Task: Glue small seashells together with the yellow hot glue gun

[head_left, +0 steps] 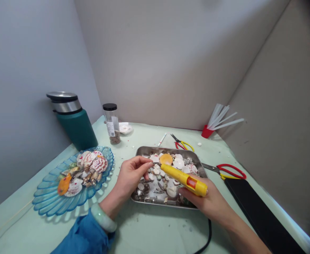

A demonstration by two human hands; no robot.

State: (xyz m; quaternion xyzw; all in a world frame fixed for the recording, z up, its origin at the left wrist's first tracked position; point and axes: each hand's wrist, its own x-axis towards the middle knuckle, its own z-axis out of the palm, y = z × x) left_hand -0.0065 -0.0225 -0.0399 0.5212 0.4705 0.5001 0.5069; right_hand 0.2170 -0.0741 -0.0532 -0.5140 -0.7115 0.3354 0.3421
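Note:
A yellow glue gun (pixel 178 175) is gripped in my right hand (pixel 213 201), its nozzle pointing left over the metal tray (pixel 168 204). My left hand (pixel 130 175) is closed in a pinch at the nozzle's tip; whatever lies between its fingertips is too small to make out. Below both hands, the tray holds many seashells, among them an orange shell (pixel 165 159) and a white shell (pixel 178 163). Small metal pieces (pixel 158 191) lie toward its front. From beneath my right hand a black cord (pixel 210 234) runs down to the table's near side.
A blue scalloped plate (pixel 45 197) of shells stands at left, near a teal bottle (pixel 77 128). A black-lidded jar (pixel 111 123) is behind. Small scissors (pixel 182 144), larger scissors (pixel 230 171), a red cup (pixel 207 132) of translucent sticks and a black slab (pixel 255 208) occupy the right.

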